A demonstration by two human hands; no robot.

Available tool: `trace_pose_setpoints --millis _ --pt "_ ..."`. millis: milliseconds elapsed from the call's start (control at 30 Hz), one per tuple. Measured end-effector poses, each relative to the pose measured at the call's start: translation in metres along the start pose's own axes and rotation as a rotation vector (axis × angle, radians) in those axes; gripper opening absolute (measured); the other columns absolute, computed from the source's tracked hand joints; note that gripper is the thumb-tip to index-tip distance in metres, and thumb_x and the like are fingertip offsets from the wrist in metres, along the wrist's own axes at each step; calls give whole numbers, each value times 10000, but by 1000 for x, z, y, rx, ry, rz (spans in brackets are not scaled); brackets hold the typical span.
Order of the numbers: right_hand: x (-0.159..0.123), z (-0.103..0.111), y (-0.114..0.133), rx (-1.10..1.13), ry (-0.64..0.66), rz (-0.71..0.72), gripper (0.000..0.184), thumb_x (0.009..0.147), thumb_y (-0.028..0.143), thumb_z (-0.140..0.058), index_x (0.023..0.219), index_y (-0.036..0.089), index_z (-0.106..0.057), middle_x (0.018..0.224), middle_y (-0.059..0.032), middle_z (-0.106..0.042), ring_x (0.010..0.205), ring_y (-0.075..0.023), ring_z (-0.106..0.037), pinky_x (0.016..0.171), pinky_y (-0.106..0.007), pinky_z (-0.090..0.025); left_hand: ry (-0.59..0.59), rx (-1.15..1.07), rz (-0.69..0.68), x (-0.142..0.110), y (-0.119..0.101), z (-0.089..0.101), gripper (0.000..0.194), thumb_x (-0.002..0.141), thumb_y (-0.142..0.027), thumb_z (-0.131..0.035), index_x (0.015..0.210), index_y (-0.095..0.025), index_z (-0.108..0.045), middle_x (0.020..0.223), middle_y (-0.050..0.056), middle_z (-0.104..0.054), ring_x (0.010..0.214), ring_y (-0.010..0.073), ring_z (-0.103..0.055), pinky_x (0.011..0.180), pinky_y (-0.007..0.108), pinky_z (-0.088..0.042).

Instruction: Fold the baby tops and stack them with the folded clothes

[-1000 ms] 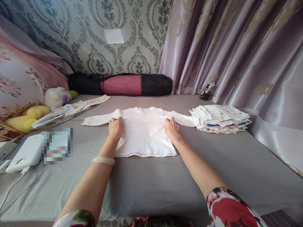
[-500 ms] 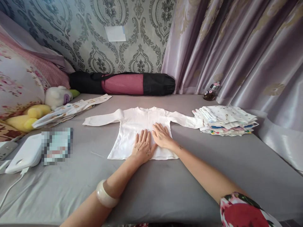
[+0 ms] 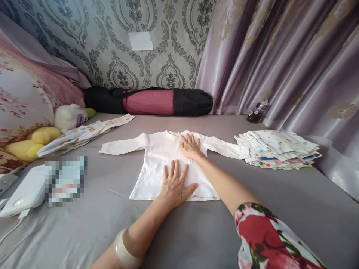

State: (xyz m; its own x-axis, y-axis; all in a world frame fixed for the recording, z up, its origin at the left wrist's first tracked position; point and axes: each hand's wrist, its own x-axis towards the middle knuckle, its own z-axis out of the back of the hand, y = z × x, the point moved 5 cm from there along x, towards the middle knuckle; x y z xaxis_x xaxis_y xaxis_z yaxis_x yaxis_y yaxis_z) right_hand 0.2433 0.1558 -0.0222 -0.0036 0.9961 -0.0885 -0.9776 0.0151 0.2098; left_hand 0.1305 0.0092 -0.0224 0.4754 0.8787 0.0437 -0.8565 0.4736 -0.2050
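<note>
Left hand (image 3: pixel 176 186) at six o'clock on the white shirt (image 3: pixel 157 160), palm down, fingers spread, gripping nothing; right hand (image 3: pixel 191 146) at one o'clock, below the neckline, likewise spread and empty. The shirt lies face-up and flat, one cuff meeting a folded stack (image 3: pixel 277 147) at three o'clock. Step, as judged: smoothing; the next move calls for lifting without dragging cloth. Half a second earlier the hands lay together; the right now sits farther up.
</note>
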Motion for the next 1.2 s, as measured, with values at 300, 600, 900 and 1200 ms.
trace_pose_setpoints --millis 300,600,900,1200 --pt "27 32 -13 -19 -183 -29 464 1014 294 -227 1377 248 -512 1468 -100 -469 1310 -272 -403 1068 -460 -299 -65 -33 -7 3 1 17 780 868 -729 -396 1441 -204 -463 1523 195 -388 1420 385 -321 1124 592 -283" --pt "72 36 -30 -45 -90 -52 343 963 219 -408 1210 221 -646 1298 -115 -597 1210 -286 -464 936 -387 -367 -61 -27 55 9 20 5 1014 779 -860 -313 1507 -155 -350 1589 212 -249 1477 420 -145 1146 667 -138" --pt "58 32 -20 -102 -325 -72 364 887 97 -420 1185 169 -615 1260 -140 -573 1189 -281 -438 971 -390 -303 -20 2 70 10 16 3 1015 787 -858 -281 1525 -162 -326 1600 196 -225 1474 431 -144 1134 694 -120" --pt "65 42 -13 -127 -156 -101 372 914 93 -405 1201 180 -626 1277 -146 -577 1220 -277 -449 966 -390 -326 -9 -32 65 10 17 12 956 822 -823 -289 1500 -154 -368 1587 186 -275 1469 411 -189 1142 659 -170"
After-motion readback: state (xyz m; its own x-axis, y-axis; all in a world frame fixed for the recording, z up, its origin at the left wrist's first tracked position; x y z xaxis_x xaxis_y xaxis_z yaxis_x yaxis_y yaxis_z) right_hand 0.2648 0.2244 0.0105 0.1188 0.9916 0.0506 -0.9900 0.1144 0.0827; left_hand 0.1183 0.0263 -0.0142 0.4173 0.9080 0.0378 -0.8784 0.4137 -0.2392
